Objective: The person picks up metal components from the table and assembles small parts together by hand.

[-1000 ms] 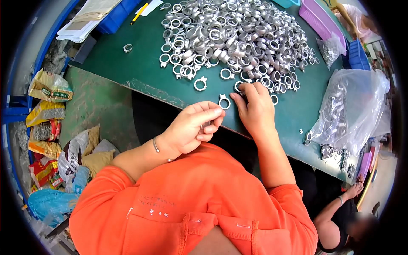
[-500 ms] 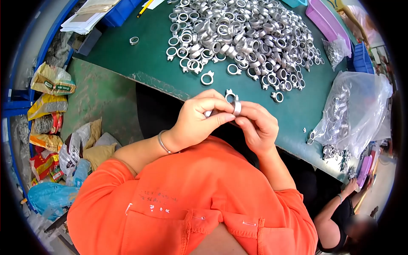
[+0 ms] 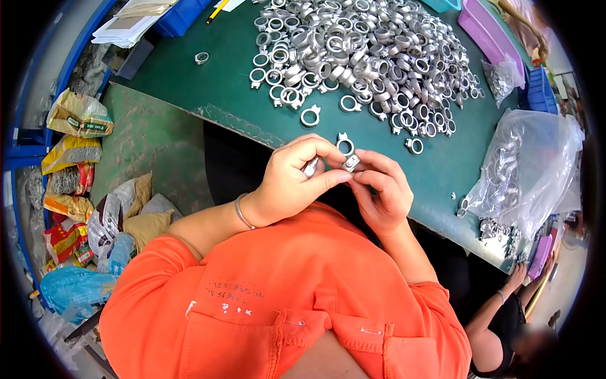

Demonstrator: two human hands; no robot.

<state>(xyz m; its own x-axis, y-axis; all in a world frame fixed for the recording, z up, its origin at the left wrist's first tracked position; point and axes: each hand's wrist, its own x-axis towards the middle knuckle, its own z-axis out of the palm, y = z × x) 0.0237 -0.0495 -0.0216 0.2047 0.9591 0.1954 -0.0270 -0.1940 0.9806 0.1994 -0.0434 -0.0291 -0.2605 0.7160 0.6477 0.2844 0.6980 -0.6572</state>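
Between the fingertips of my left hand (image 3: pixel 297 172) and my right hand (image 3: pixel 386 189), a silver metal ring clamp (image 3: pixel 351 163) is pinched at the table's near edge. Its lugged end faces up, and fingers cover part of it. A second silver metal piece (image 3: pixel 310 167) is tucked in the curled fingers of my left hand, mostly hidden. Just beyond my fingertips, a loose ring clamp (image 3: pixel 344 144) lies on the green table (image 3: pixel 208 88). Another loose clamp (image 3: pixel 310 116) lies farther back, in front of a large pile of similar clamps (image 3: pixel 372 57).
A clear plastic bag (image 3: pixel 524 170) with metal parts lies at the right. Purple basket (image 3: pixel 489 35) and blue bins (image 3: pixel 180 19) stand along the back. Sacks (image 3: pixel 79 117) fill the floor at left. Another person's arm (image 3: pixel 499 303) is at lower right.
The pinched clamp has been turned, so its lugs now show instead of its smooth band. The piece within my left hand shows more clearly. Both hands stay in nearly the same place.
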